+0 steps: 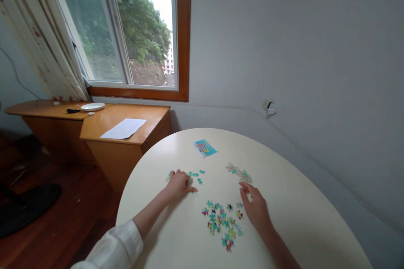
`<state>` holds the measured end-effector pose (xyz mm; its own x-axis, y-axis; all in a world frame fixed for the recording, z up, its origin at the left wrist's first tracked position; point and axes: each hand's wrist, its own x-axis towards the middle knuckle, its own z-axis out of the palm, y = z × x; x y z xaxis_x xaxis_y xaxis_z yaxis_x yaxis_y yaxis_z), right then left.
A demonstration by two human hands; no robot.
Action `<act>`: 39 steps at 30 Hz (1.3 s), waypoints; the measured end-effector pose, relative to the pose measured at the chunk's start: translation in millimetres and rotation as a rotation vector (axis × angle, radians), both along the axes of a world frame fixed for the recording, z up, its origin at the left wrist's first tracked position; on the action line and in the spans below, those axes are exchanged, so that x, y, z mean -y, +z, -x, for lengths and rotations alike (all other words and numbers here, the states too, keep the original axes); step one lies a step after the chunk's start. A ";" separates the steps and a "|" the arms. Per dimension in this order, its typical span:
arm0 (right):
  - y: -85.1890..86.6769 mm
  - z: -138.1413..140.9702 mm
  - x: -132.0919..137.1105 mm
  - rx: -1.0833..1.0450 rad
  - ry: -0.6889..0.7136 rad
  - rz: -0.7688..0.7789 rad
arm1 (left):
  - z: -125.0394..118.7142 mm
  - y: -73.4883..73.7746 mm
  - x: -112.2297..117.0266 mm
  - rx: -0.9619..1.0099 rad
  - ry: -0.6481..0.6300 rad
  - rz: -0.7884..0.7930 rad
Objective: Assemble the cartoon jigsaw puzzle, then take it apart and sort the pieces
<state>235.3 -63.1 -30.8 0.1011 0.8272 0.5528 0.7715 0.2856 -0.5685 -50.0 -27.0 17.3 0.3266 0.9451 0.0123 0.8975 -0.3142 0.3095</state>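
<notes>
My left hand (pixel 179 184) rests over a group of teal jigsaw puzzle pieces (pixel 195 175) on the left of the table, thumb stretched out to the side and fingers bent down. It partly covers the pieces under it. To the right, my right hand (pixel 255 205) is just above the table with thumb and forefinger tips brought close together; whether a piece is between them is too small to tell. Just beyond it lies a cluster of mostly greyish puzzle pieces (pixel 243 175). A loose pile of multicoloured puzzle pieces (pixel 222 222) spreads between my forearms.
A small blue picture card (pixel 205 148) lies toward the far side of the round-edged white table (pixel 170 235). Beyond its left edge stands a wooden desk (pixel 151 119) with a paper sheet (pixel 123 129) and a white plate (pixel 92 106). A plug (pixel 271 108) sits in the wall.
</notes>
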 end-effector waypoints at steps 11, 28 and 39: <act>-17.0 -12.5 -2.8 0.500 -0.224 0.241 | -5.5 -2.6 7.5 0.067 0.018 -0.065; -21.7 -14.5 -7.0 0.465 -0.188 0.171 | -48.2 -13.8 23.5 0.256 0.035 -0.185; -30.0 -13.8 -10.0 0.568 -0.304 0.124 | -47.8 -20.8 30.4 0.311 0.031 -0.135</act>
<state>249.1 -53.1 -60.8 0.0612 0.8689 0.4911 0.9974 -0.0343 -0.0637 -2.2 -57.3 -3.6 0.2591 0.9374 0.2325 0.7766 -0.3453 0.5270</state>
